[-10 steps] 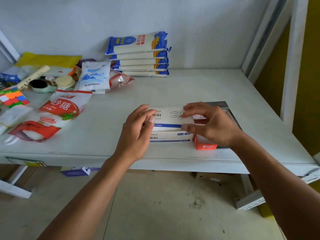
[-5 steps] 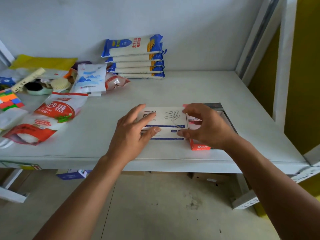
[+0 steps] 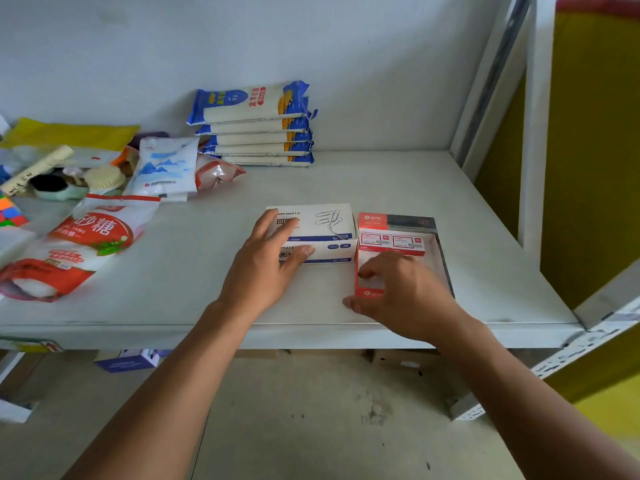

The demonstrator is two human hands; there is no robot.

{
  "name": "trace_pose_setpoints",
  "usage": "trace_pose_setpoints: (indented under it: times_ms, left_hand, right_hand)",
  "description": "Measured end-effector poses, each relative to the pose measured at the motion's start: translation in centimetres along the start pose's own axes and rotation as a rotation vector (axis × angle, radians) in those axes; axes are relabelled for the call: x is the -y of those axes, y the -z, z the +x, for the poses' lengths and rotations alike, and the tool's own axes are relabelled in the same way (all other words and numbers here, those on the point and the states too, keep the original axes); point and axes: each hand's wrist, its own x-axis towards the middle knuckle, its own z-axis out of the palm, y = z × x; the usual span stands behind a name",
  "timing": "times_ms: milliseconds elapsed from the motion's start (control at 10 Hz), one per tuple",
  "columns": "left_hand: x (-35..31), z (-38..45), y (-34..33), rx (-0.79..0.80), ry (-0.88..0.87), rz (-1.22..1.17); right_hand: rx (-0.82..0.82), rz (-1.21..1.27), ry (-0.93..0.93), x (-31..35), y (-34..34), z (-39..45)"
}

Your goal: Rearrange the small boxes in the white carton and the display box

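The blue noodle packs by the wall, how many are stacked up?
5. The noodle packs lie in one stack against the back wall of the shelf, one on top of another. Any behind the stack would be hidden.

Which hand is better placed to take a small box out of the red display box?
Probably the right hand: it already rests over the red display box. The left hand lies on the white carton.
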Motion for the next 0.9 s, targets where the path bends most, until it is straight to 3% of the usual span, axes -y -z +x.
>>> trace_pose_setpoints:
  times_ms: [100, 200, 300, 500, 700, 900]
  left_hand:
    - [-0.6, -0.7, 0.2, -0.157, -0.086, 0.099]
    - [-2.3, -2.6, 0.3, -0.418, -0.274, 0.042]
    - [-4.1, -4.2, -0.1, -0.276, -0.316, -0.022]
    - [-3.9, -4.5, -1.5, -0.088, -0.171, -0.016]
    - [-5.2, -3.1, -1.4, -0.038, -0.125, -0.026]
    - [-5.7, -1.9, -1.5, 0.008, -0.075, -0.053]
  right_hand:
    - [-0.011, -0.003, 0.035, -0.5, 0.1, 0.3]
    - [0.006, -0.021, 0.099, -1.3, 0.0, 0.3]
    - [0.007, -0.042, 0.155, -1.6, 0.1, 0.1]
    - [0.029, 0.000, 0.127, -1.9, 0.5, 0.0]
    - [-0.213, 0.079, 0.065, -1.1, 1.0, 1.4]
    - [-0.205, 0.196, 0.013, -1.2, 0.6, 2.3]
